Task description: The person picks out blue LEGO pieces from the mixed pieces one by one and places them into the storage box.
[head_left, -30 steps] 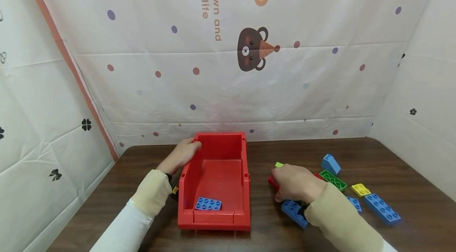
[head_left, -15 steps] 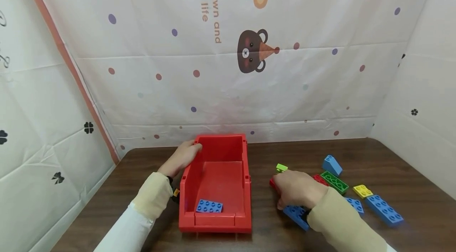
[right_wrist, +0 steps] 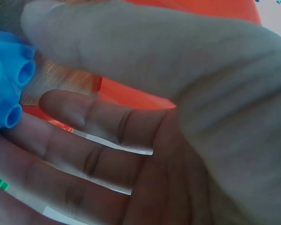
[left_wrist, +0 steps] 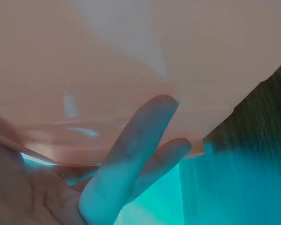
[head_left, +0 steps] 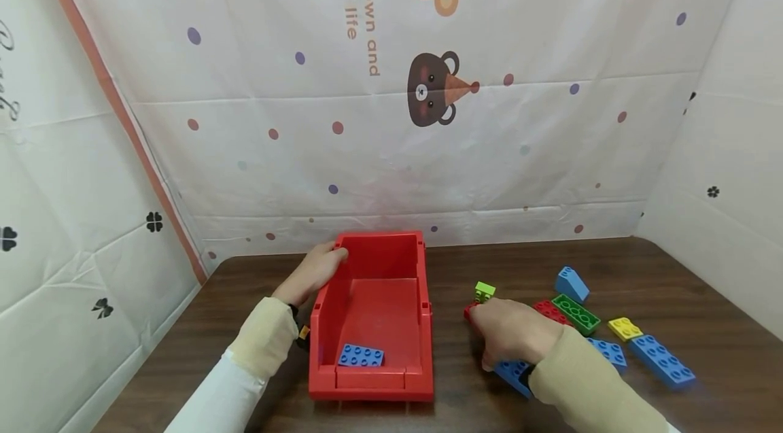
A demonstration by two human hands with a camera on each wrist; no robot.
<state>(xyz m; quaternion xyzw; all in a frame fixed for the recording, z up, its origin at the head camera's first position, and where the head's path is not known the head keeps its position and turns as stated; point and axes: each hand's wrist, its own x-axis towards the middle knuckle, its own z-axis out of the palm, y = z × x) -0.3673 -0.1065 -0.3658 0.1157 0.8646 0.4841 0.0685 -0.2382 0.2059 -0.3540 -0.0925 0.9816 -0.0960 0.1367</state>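
Note:
My left hand (head_left: 313,272) grips the left wall of a red plastic bin (head_left: 370,392), thumb over the rim. Against the outer wall lie two fingers (left_wrist: 138,140) in the left wrist view. A blue studded brick (head_left: 361,355) lies inside near the bin's front. Over the bricks on the right is my right hand (head_left: 516,327). In the right wrist view, its thumb stands apart from the extended fingers (right_wrist: 107,117), and a blue brick (right_wrist: 7,84) lies by the fingertips. A red brick (head_left: 470,310) is partly hidden by this hand.
A lime brick (head_left: 484,291) stands beyond the right hand. Farther right lie a red brick (head_left: 552,312), a green brick (head_left: 576,315), a sloped blue brick (head_left: 571,283), a yellow brick (head_left: 625,329) and a long blue brick (head_left: 663,360). A patterned sheet (head_left: 275,79) hangs behind the table.
My right hand has shifted slightly right and nearer, uncovering more of the lime brick and the red brick at its right. The left hand stays on the bin. The head view has tilted slightly.

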